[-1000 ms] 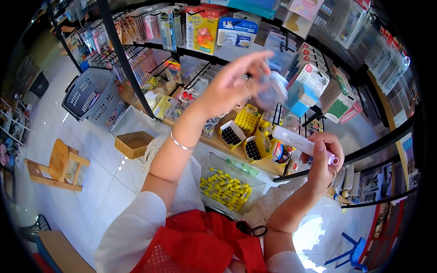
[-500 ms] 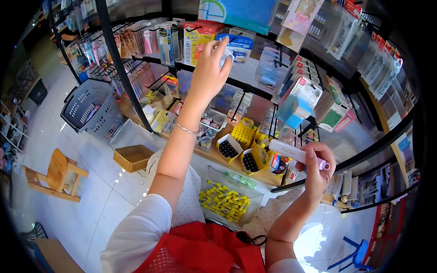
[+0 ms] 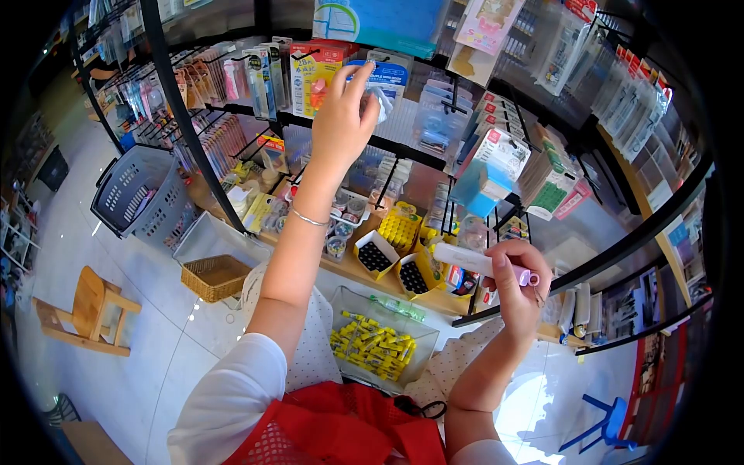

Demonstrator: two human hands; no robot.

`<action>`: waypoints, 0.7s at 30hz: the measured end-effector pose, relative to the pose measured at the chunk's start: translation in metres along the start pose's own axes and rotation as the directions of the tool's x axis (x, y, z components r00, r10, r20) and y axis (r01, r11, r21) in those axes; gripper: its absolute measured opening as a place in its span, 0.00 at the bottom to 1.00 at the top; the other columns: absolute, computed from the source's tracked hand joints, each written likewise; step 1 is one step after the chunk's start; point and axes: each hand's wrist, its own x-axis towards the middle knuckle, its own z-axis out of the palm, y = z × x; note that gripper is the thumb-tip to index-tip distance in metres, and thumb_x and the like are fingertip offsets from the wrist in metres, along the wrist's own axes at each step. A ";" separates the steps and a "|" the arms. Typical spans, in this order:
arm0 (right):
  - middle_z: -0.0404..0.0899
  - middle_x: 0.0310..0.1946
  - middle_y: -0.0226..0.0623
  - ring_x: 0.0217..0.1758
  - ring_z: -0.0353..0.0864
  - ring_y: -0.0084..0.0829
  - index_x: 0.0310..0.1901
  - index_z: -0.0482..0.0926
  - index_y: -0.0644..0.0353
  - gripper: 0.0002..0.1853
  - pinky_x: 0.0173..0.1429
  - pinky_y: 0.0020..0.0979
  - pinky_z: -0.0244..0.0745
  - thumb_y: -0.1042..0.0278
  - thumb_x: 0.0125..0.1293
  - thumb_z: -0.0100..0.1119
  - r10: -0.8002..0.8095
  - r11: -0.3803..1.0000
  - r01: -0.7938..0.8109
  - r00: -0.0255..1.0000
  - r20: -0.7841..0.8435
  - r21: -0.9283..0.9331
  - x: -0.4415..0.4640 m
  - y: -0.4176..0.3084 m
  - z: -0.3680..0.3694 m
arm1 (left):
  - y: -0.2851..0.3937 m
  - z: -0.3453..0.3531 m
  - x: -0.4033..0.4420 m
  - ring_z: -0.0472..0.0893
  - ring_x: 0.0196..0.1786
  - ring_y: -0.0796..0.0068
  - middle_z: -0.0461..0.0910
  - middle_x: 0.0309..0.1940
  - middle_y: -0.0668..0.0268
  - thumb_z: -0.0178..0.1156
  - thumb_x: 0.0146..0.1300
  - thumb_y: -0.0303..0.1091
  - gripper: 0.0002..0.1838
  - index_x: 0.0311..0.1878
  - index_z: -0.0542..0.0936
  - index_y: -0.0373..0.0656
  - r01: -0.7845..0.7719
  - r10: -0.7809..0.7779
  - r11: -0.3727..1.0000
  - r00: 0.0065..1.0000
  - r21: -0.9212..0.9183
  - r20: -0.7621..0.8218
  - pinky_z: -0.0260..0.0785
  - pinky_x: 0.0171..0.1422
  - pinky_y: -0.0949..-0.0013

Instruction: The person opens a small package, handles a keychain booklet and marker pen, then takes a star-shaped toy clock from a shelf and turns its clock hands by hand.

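My left hand (image 3: 345,116) is raised in front of the hanging packs, its fingers bent around a crumpled pale blue-white cloth (image 3: 380,103), most of which the palm hides. Just behind it hang a blue-and-white blister pack (image 3: 392,76) and a red-and-yellow pack (image 3: 314,77). Lower on the right, my right hand (image 3: 521,283) grips a slim whitish tube with a lilac end (image 3: 465,258). The tube lies nearly level and points left, above the small boxes on the shelf.
A clear bin of yellow tubes (image 3: 372,345) stands between my knees. Yellow boxes with black-topped items (image 3: 415,275) line the low shelf (image 3: 364,273). At left are a grey basket (image 3: 147,194), a wicker basket (image 3: 213,277) and a wooden chair (image 3: 93,310). A blue stool (image 3: 612,422) is at right.
The view has shifted slightly, so the shelves appear further left. My left hand has turned a little and more of the cloth shows. My right hand still holds the tube.
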 end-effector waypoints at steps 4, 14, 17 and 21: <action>0.77 0.25 0.32 0.23 0.72 0.17 0.31 0.77 0.67 0.07 0.28 0.18 0.65 0.71 0.59 0.60 -0.006 0.999 0.007 1.000 0.022 -0.047 0.001 0.002 0.000 | -0.005 0.000 -0.001 0.76 0.45 0.57 0.72 0.49 0.59 0.54 0.58 0.34 0.19 0.53 0.73 0.42 0.072 -0.070 0.994 0.997 0.082 -0.016 0.71 0.46 0.61; 0.77 0.24 0.32 0.24 0.70 0.17 0.30 0.77 0.67 0.06 0.28 0.19 0.63 0.72 0.56 0.62 0.005 0.992 0.005 0.997 0.082 -0.122 0.003 0.004 0.002 | -0.008 0.001 0.007 0.76 0.46 0.56 0.74 0.44 0.59 0.53 0.59 0.33 0.14 0.48 0.75 0.41 0.016 -0.015 0.990 1.000 0.137 -0.009 0.69 0.47 0.60; 0.77 0.23 0.32 0.24 0.70 0.18 0.29 0.78 0.66 0.06 0.28 0.20 0.63 0.72 0.56 0.62 0.019 0.991 -0.007 0.996 0.090 -0.134 0.004 0.003 0.003 | -0.015 0.004 0.014 0.75 0.45 0.55 0.74 0.43 0.59 0.53 0.60 0.34 0.13 0.47 0.75 0.41 -0.001 -0.003 0.992 0.999 0.123 0.032 0.67 0.49 0.60; 0.77 0.23 0.32 0.24 0.70 0.18 0.30 0.78 0.66 0.07 0.29 0.20 0.64 0.71 0.56 0.63 0.042 0.987 -0.029 0.996 0.081 -0.160 0.004 0.004 0.007 | -0.032 0.009 0.005 0.75 0.43 0.57 0.74 0.43 0.56 0.51 0.63 0.36 0.15 0.47 0.74 0.37 0.114 -0.104 0.985 0.991 -0.126 0.083 0.64 0.52 0.62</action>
